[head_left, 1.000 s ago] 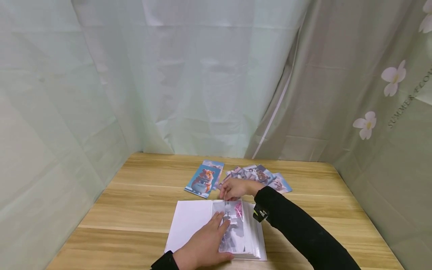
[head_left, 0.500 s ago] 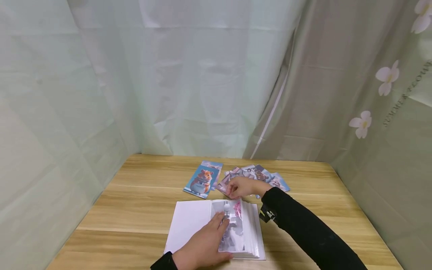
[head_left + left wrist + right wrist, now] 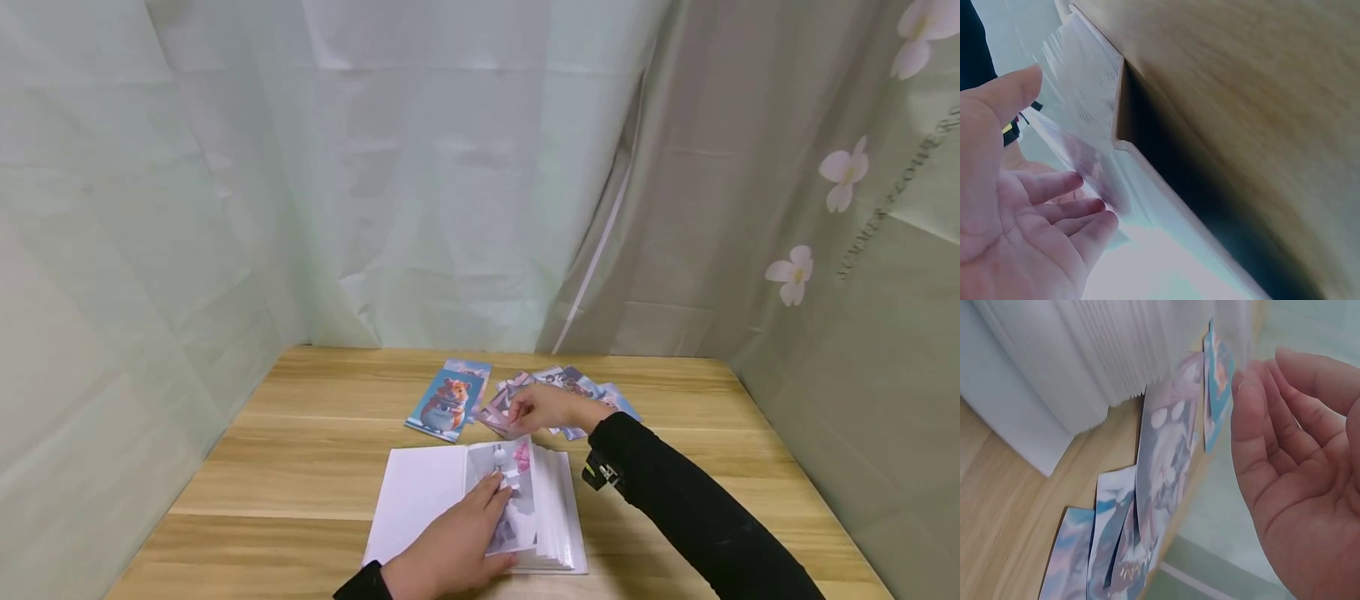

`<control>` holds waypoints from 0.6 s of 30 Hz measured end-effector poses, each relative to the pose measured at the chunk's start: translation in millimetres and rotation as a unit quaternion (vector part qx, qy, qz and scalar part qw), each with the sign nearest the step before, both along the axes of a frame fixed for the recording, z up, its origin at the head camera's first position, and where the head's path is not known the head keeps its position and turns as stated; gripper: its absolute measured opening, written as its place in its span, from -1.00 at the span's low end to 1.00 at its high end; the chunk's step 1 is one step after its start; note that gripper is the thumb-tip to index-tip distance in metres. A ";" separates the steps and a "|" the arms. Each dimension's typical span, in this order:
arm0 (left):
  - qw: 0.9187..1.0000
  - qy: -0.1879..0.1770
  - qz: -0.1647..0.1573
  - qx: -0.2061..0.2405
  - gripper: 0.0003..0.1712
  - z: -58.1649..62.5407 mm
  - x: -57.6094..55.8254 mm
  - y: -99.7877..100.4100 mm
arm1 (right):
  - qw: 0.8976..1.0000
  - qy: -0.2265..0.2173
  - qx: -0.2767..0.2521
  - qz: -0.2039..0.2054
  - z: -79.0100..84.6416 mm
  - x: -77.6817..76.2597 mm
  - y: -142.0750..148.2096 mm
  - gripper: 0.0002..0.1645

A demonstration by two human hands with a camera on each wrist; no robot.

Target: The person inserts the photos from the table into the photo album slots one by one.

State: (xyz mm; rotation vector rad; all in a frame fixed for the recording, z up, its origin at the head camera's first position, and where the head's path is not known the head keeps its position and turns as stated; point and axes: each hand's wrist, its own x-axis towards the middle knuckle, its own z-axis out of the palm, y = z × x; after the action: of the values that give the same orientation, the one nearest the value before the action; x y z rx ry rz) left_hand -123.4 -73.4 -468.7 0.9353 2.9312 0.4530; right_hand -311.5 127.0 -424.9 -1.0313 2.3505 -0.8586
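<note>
The photo album (image 3: pixel 418 492) lies open on the counter (image 3: pixel 247 467), its picture (image 3: pixel 522 492) partly covered by the loosely spread, empty left grip (image 3: pixel 453 537), while the right grip (image 3: pixel 546 407) bends near the top edge, any hold unclear, partly blocking loose cards (image 3: pixel 446 406).

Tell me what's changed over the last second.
The right hand has shifted rightward along the top of the album, and the right edge of the page has lifted; whether it is pinched is unclear. The left hand stays on the page; the loose cards lie as before.
</note>
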 end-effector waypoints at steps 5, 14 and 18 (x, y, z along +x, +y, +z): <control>0.999 -0.042 0.003 0.017 -0.11 0.1 0.1 -0.3 | 1.000 0.015 0.008 -0.018 3.1 1.4 19.3 -0.92; 0.987 -0.079 0.007 0.140 -0.26 10.2 8.6 -9.5 | 0.999 0.039 -0.028 -0.026 21.2 4.2 47.6 -0.93; 0.981 -0.053 0.035 0.185 -0.24 15.6 13.7 -15.4 | 0.998 0.039 -0.040 -0.029 29.2 7.2 54.4 -0.92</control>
State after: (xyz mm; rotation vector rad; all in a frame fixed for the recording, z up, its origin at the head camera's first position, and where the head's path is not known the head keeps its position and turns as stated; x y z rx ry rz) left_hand -109.7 -88.8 -453.1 0.8062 2.8413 1.0444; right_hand -304.3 181.5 -395.7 -1.0494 2.4404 -0.9566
